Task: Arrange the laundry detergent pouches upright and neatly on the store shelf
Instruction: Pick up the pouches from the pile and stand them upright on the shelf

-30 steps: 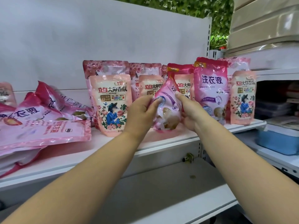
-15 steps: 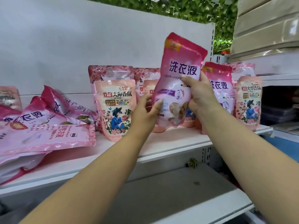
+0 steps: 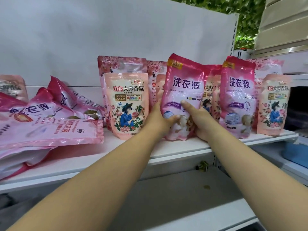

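lowered: one pouch [image 3: 182, 95], two hands [image 3: 160, 120].

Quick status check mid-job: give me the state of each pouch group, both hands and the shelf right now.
Glossy pink detergent pouch with purple lettering: upright on shelf, held at its base.
Left hand: grips that pouch's lower left.
Right hand: grips its lower right.
Second matching pink pouch: standing upright.
Peach floral pouches: upright.
Pile of pink pouches: lying flat, untidy.
White shelf board: partly filled.
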